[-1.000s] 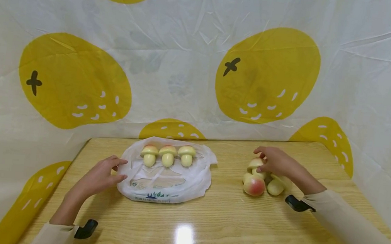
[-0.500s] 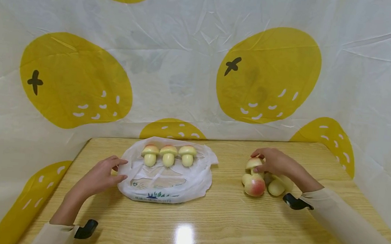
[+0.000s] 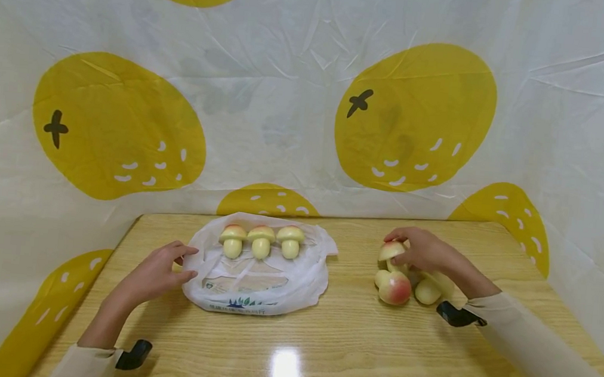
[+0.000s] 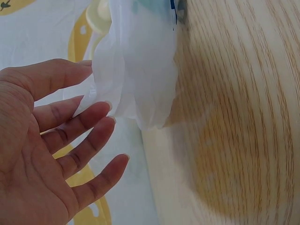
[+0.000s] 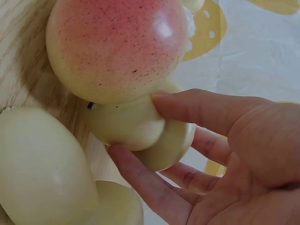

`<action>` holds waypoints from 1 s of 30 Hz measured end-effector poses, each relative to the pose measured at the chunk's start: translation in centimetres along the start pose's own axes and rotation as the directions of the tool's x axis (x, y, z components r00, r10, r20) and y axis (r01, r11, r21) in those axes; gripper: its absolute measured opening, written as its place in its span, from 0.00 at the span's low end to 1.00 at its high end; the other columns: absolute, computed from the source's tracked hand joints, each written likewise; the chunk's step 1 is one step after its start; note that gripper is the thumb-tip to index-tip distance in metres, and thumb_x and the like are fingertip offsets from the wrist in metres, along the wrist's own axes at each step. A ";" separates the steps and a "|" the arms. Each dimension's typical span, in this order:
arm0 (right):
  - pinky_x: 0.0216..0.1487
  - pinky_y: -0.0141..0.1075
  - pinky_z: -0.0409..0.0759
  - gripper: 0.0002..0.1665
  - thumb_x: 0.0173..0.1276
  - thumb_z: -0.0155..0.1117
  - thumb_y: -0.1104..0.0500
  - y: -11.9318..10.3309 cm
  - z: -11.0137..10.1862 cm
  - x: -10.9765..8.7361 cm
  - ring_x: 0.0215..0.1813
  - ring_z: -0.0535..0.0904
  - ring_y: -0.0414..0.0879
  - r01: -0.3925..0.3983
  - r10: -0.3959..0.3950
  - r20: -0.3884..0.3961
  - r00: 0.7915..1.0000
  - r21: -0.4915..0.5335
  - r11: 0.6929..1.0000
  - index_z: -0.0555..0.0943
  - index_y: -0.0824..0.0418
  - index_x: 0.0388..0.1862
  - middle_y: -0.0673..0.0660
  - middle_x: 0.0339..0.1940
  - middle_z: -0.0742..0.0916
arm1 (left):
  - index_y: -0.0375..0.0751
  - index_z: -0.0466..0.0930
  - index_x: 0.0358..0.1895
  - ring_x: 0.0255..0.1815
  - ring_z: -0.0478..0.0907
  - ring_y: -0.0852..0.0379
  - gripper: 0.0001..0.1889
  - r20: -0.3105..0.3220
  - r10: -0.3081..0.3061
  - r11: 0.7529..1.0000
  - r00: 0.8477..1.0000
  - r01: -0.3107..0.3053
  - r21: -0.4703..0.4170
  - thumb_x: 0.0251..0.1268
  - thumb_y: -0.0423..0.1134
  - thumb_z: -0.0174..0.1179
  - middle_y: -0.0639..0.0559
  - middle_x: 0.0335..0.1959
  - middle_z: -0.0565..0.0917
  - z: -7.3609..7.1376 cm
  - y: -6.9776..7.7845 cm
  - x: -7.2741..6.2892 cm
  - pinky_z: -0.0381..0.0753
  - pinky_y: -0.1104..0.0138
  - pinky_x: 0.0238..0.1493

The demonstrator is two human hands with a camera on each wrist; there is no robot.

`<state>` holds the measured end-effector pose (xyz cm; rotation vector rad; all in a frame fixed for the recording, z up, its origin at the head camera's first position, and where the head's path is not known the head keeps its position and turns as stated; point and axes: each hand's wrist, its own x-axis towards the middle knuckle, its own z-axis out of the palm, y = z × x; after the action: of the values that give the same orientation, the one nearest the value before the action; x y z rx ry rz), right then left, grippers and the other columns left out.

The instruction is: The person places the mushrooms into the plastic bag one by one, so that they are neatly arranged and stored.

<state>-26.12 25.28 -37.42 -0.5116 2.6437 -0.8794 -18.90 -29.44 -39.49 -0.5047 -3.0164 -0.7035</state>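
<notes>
Right hand [image 3: 426,251]: thumb and fingers grip the far mushroom [image 3: 389,253], on the table [image 3: 352,354] beside other mushrooms [image 3: 395,290]. Probably light and rigid; glossy skin may slip — stem just under the cap judged the surest hold. Plastic bag [image 3: 307,282]: thin, crumpled, three mushrooms [image 3: 261,248] in a row within its outline — inside or on top, cannot tell. Left hand [image 3: 156,270]: fingers loosely spread, touching its edge.

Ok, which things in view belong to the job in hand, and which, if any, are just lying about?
Seemingly in the job:
white bag, touched by left hand
row of three mushrooms
mushroom pinched by right hand
two mushrooms beside it

Seemingly just surroundings:
wooden table
patterned sheet
black cuff pieces
</notes>
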 end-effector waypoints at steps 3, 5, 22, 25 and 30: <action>0.38 0.45 0.85 0.30 0.65 0.72 0.63 0.0 0.0 0.1 0.43 0.80 0.49 0.004 -0.003 -0.008 1.000 0.048 0.999 0.76 0.70 0.65 0.70 0.58 0.80 | 0.29 0.81 0.59 0.46 0.80 0.48 0.23 -0.004 0.000 1.000 1.000 0.000 0.001 0.64 0.38 0.70 0.45 0.48 0.81 0.0 0.0 0.0 0.80 0.55 0.45; 0.39 0.46 0.86 0.30 0.66 0.72 0.62 -0.1 0.0 0.1 0.46 0.80 0.51 0.006 -0.006 -0.006 1.000 0.071 0.997 0.76 0.69 0.65 0.70 0.59 0.80 | 0.30 0.81 0.59 0.46 0.80 0.48 0.23 -0.006 0.001 1.000 1.000 -0.001 -0.001 0.64 0.38 0.70 0.45 0.48 0.81 0.0 0.0 0.0 0.81 0.55 0.44; 0.44 0.47 0.86 0.29 0.67 0.72 0.60 -1.2 0.0 0.8 0.53 0.78 0.55 -0.010 0.013 -0.017 1.000 0.145 0.989 0.75 0.68 0.64 0.68 0.60 0.79 | 0.30 0.81 0.59 0.46 0.80 0.47 0.23 -0.023 0.016 1.000 1.000 -0.016 0.009 0.64 0.39 0.69 0.45 0.48 0.82 0.2 -0.3 0.1 0.81 0.55 0.44; 0.43 0.48 0.86 0.29 0.66 0.72 0.61 -1.4 0.1 1.0 0.53 0.78 0.56 -0.001 0.004 -0.019 1.000 0.159 0.987 0.75 0.68 0.63 0.68 0.59 0.79 | 0.30 0.81 0.59 0.46 0.80 0.47 0.23 -0.016 0.018 1.000 1.000 -0.018 -0.001 0.65 0.39 0.69 0.45 0.48 0.82 0.1 -0.3 0.0 0.80 0.54 0.44; 0.43 0.48 0.86 0.29 0.66 0.73 0.61 -1.8 0.2 1.2 0.53 0.78 0.56 0.022 -0.018 -0.025 1.000 0.171 0.985 0.75 0.69 0.63 0.68 0.59 0.79 | 0.30 0.81 0.59 0.46 0.80 0.48 0.22 -0.016 0.023 1.000 1.000 -0.023 -0.006 0.65 0.39 0.69 0.46 0.48 0.82 0.0 -0.2 0.0 0.80 0.55 0.43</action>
<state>-26.69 23.30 -36.64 -0.4883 2.5571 -1.1127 -18.93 -29.57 -39.60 -0.5311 -2.9894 -0.7119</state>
